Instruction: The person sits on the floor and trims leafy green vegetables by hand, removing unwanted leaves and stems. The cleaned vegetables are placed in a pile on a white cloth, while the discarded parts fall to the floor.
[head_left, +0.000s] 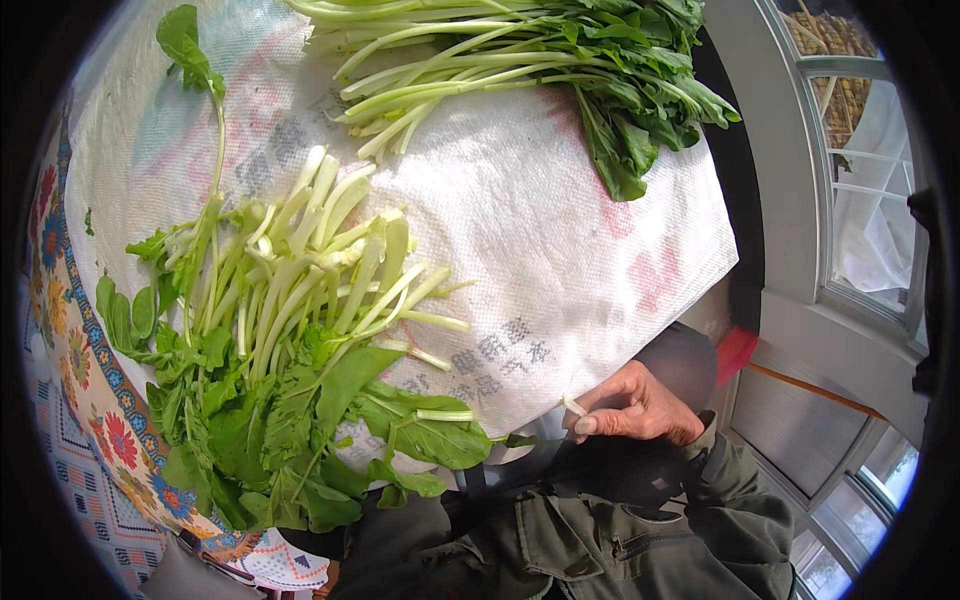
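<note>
My right hand (637, 409) is at the lower right, just off the near edge of a white woven sack (480, 247). Its thumb and index finger pinch a small pale stem piece (574, 406). My left hand is out of view. A loose heap of leafy greens (277, 360) lies on the sack at the left, cut stem ends up, leaves towards me. One long leafy stalk (219, 142) sticks out above it. A second bunch of leafy greens (480, 67) lies at the top, pale stems to the left and dark leaves to the right.
The sack bears faded printing and covers a table. A flowered cloth (79, 367) hangs at the left edge, above a grey chair back (180, 574). A red object (735, 354) is beyond my hand. Framed windows (866, 187) stand at the right.
</note>
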